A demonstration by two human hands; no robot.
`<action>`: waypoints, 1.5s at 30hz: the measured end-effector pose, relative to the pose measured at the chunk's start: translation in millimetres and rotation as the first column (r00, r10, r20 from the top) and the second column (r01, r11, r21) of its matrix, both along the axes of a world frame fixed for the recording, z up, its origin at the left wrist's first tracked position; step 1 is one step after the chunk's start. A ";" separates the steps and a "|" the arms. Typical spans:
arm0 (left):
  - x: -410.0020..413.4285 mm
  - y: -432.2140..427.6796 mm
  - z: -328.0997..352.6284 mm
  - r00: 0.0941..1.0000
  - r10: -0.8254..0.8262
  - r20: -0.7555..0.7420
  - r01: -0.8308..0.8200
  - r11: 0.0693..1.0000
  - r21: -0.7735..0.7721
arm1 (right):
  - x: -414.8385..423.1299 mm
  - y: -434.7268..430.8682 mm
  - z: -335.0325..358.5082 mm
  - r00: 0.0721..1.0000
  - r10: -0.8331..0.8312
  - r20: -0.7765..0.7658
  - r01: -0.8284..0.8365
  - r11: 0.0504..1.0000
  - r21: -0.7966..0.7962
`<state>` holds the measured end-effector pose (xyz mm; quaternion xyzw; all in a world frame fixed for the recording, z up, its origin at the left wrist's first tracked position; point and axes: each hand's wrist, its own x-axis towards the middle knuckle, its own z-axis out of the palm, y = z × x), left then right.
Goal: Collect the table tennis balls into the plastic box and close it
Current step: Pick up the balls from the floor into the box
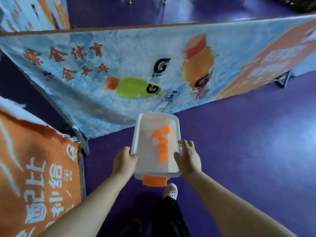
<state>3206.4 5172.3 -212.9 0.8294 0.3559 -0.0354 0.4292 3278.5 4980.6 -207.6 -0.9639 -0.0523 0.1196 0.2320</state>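
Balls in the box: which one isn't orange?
The white ball. It is the only pale one, and it lies just left of the orange balls that run in a rough line down the box.

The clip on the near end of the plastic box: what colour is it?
The clip is orange, clearest in the head view.

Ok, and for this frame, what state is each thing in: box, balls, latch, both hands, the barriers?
plastic box: held up off the floor, translucent lid apparently on.
table tennis balls: six inside the box, five orange, one white.
orange latch: at the near end; fastened or not, cannot tell.
left hand: grips the box's left edge.
right hand: rests on the right rim, fingers fairly straight.
barriers: standing; the left one's fabric is torn.
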 end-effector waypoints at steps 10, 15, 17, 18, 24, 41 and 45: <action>48.4 -158.6 8.6 0.899 -0.432 -0.076 0.431 0.902 -0.024 | -26.2 -173.4 16.2 0.897 -0.440 -0.050 0.442 0.885 0.147; 91.8 -275.3 1.1 0.763 -0.622 -0.175 0.623 0.780 -0.055 | -27.7 -284.7 14.2 0.806 -0.589 -0.061 0.589 0.787 0.182; 108.2 -328.9 2.0 0.717 -0.666 -0.204 0.667 0.741 -0.076 | -24.2 -334.6 14.3 0.771 -0.633 -0.065 0.633 0.752 0.184; 117.3 -355.0 2.4 0.696 -0.687 -0.207 0.688 0.721 -0.081 | -21.1 -359.8 14.5 0.756 -0.652 -0.064 0.651 0.737 0.183; 161.9 -494.3 9.5 0.650 -0.746 -0.141 0.745 0.663 -0.074 | -0.2 -491.5 17.7 0.689 -0.723 -0.047 0.719 0.674 0.171; 336.1 -764.6 18.8 0.387 -0.922 -0.026 0.905 0.385 -0.179 | 86.2 -713.5 27.1 0.252 -0.967 -0.025 0.957 0.245 0.154; 352.2 -835.5 25.0 0.247 -0.969 -0.019 0.956 0.247 -0.161 | 83.1 -753.5 39.5 0.108 -0.994 -0.017 0.983 0.105 0.153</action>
